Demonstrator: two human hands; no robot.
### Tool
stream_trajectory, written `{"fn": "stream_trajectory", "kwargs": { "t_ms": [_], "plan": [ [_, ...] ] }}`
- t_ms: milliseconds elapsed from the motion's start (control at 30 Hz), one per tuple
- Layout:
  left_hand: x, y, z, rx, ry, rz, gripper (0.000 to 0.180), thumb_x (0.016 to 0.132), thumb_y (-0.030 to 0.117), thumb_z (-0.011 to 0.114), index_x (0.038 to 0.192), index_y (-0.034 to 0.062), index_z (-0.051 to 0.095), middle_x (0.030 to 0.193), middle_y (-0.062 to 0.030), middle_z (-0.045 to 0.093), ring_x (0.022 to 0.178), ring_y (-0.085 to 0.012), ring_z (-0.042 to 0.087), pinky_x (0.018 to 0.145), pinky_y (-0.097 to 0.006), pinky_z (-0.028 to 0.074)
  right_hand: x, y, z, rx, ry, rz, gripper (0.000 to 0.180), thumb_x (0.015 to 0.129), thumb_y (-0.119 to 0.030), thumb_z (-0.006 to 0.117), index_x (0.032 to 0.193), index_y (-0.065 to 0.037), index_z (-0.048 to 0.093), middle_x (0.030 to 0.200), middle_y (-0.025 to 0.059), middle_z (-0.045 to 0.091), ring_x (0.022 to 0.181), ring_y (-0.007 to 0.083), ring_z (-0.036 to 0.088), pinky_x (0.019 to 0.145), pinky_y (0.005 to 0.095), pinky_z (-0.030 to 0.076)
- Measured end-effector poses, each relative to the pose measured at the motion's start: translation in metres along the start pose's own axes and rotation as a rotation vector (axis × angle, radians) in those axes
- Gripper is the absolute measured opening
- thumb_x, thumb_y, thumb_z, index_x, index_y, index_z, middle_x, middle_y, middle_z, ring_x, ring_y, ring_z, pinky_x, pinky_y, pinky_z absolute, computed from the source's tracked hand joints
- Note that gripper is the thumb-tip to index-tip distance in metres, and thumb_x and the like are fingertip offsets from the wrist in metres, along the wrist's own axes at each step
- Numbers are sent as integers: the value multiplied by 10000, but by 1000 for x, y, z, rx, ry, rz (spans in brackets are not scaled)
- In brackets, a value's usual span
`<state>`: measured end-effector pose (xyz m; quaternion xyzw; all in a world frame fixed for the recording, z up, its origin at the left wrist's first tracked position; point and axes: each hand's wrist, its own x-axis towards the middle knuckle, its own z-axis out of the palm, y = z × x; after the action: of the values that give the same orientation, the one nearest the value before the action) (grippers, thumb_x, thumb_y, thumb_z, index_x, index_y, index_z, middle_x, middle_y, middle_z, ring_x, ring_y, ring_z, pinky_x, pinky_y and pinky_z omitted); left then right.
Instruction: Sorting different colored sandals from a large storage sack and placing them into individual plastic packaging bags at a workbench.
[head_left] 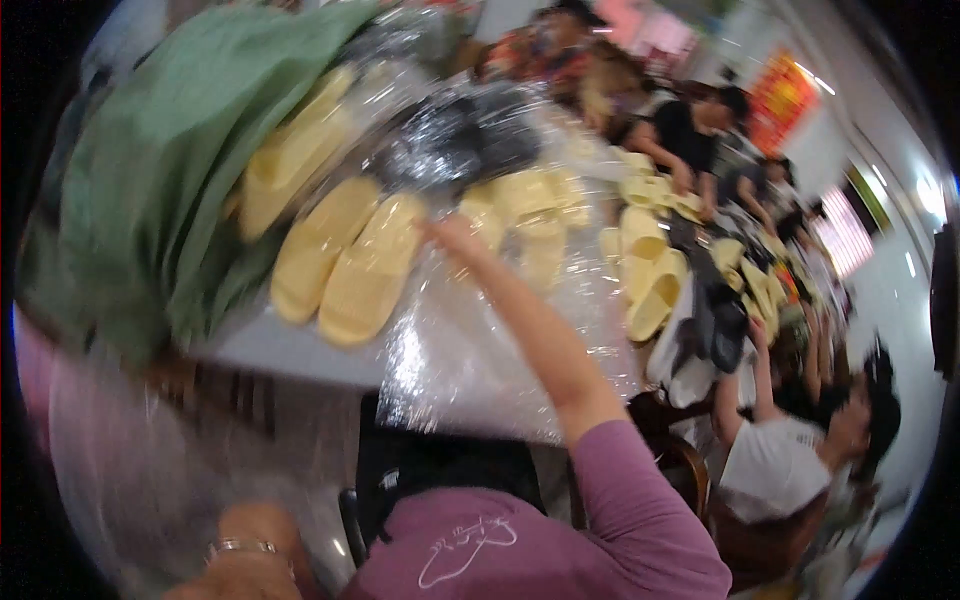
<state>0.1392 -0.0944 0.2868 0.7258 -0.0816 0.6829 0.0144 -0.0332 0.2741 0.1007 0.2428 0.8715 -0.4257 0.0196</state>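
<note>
A pair of pale yellow slippers lies side by side at the near edge of the table, the left slipper beside the right slipper. My right hand reaches across from the right, its fingers closed at the far right edge of the right slipper; motion blur softens them. Under that forearm lies clear plastic film. My left hand, with a bracelet at the wrist, is low at the left, away from the table; its fingers cannot be made out.
Green cloth is heaped at the left, against another yellow slipper. Dark plastic-wrapped goods lie behind. More yellow slippers run along the table to the right. A co-worker in a white shirt sits at the right; others work farther back.
</note>
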Motion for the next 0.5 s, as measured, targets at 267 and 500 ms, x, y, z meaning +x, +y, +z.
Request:
{"fn": "stream_trajectory", "kwargs": {
  "t_ms": [267,500],
  "plan": [
    [-208,-96,-55,1119,-436,-1225,396,776,-23,535,1169,23,539,1198,-151,549,1178,-344,478,1067,-493,307,-38,-55,36,544,216,-194,264,710,-275,679,699,-12,680,712,113,659,662,162,600,670,305,460],
    [-255,-116,-82,1417,-604,-1364,580,787,284,570,1300,36,458,1349,-174,425,1310,-401,281,1088,-576,153,-132,-91,33,1545,-528,-441,206,925,-308,530,959,-118,602,961,-9,551,881,201,522,717,468,450]
  ]
}}
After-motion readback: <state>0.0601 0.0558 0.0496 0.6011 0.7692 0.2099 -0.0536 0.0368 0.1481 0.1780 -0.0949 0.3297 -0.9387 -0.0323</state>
